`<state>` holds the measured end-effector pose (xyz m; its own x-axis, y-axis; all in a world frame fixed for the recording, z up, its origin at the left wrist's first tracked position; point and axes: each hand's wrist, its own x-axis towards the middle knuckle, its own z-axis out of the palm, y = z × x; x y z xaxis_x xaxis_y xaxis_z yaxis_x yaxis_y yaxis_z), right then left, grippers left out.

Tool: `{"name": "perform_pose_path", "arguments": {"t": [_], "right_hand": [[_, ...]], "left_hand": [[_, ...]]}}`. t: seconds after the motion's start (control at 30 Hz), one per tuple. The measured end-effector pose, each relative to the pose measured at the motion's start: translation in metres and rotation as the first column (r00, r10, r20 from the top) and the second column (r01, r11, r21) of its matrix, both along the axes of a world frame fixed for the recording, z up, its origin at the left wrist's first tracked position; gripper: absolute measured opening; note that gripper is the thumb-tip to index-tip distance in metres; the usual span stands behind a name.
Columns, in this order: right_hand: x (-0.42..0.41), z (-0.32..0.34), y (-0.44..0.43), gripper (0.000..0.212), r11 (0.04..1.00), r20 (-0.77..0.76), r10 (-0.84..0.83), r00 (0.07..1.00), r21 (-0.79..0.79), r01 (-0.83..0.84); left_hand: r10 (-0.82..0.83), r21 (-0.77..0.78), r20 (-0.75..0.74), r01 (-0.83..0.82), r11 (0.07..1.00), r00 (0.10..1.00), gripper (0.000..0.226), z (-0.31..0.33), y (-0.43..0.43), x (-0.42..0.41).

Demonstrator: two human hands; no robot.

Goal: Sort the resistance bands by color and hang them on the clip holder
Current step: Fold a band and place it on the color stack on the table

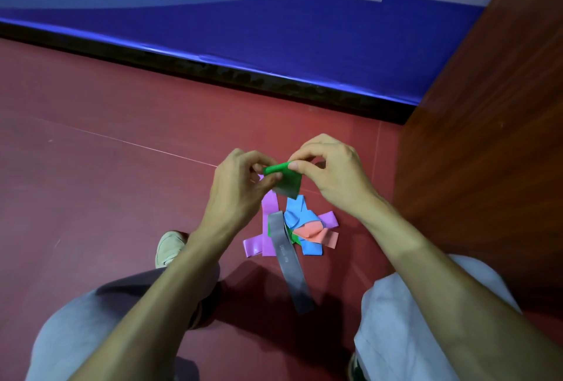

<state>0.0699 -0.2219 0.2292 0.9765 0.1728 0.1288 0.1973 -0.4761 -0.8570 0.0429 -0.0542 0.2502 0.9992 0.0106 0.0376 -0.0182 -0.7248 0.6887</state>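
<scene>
Green band (285, 181) was pinched along its top edge by left hand (240, 185) and right hand (329, 173), both grips clamped on it, likely to untwist it above the pile (292, 228) lying on the floor (122, 197) just below the grips.

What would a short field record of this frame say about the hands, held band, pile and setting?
left hand: pinches one end of the folded green flat elastic resistance band
right hand: pinches the same band's other end
band height: held above the pile, off the floor
pile: purple bands, long grey band, crumpled blue band, salmon-pink band, overlapping on the dark red floor
clip holder: not in view
setting: blue banner behind, brown wood panel at right
</scene>
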Motion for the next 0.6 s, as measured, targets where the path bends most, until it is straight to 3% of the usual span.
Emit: {"name": "perform_pose_path", "arguments": {"t": [0.17,0.27,0.33,0.47,0.6], "right_hand": [[0.000,0.001,-0.001,0.015,0.996,-0.048,0.029,0.998,0.088,-0.025],[0.001,0.005,-0.004,0.009,0.991,-0.122,0.025,0.992,0.131,-0.009],[0.002,0.006,-0.004,0.017,0.984,-0.193,0.017,0.981,0.180,0.019],[0.001,0.011,0.001,0.034,0.952,-0.394,0.067,0.917,0.300,0.059],[0.000,0.013,0.007,0.057,0.957,-0.467,0.105,0.878,0.287,0.038]], "left_hand": [[-0.068,0.051,0.075,0.064,0.997,0.995,0.013,-0.002,0.004,0.003],[-0.132,0.074,0.121,0.123,0.990,0.984,0.015,0.002,0.007,0.004],[-0.177,0.041,0.138,0.173,0.984,0.974,0.012,0.008,0.008,0.002],[-0.193,-0.176,0.119,0.212,0.961,0.974,0.008,0.020,0.007,-0.003],[-0.112,-0.509,0.100,0.148,0.848,0.989,0.016,0.029,0.007,-0.006]]}}
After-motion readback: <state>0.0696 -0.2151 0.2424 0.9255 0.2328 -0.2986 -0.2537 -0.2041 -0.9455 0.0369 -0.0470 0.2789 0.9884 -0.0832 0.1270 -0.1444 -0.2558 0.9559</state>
